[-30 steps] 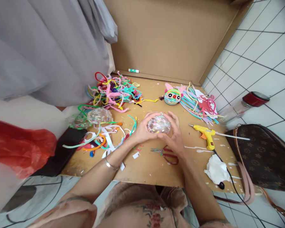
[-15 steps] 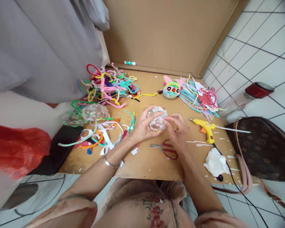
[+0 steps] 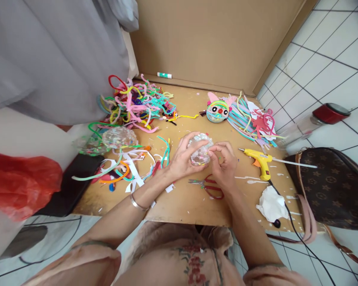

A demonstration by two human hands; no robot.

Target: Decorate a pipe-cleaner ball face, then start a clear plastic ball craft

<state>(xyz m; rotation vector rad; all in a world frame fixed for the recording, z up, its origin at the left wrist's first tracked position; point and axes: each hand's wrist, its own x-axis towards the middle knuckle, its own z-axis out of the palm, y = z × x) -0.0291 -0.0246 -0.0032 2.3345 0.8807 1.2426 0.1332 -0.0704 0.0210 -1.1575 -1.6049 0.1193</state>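
A clear, faceted plastic cup (image 3: 200, 156) with coloured bits showing in it is gripped by my left hand (image 3: 183, 157), thumb below and fingers over its top. At the cup's right edge, my right hand (image 3: 224, 161) has thumb and forefinger pinched together; whatever lies between them is too small to make out. Below the hands lie red-handled scissors (image 3: 212, 187), blades pointing left. To the right, a yellow glue gun (image 3: 263, 163) rests on the table with a glue stick out of its back. Behind is a decorated face ball (image 3: 217, 111) with pink ears.
A heap of pipe cleaners (image 3: 134, 105) fills the back left. Clear plastic pieces (image 3: 119, 137) and paper strips (image 3: 133, 169) lie left. A crumpled tissue (image 3: 272, 204), a handbag (image 3: 331, 186) and a red-lidded bottle (image 3: 328, 115) stand right. A glue stick tube (image 3: 164, 75) lies at the back.
The view has shifted slightly. Both hands stay at the cup in nearly the same pose, the right thumb and forefinger still pinched at its edge.
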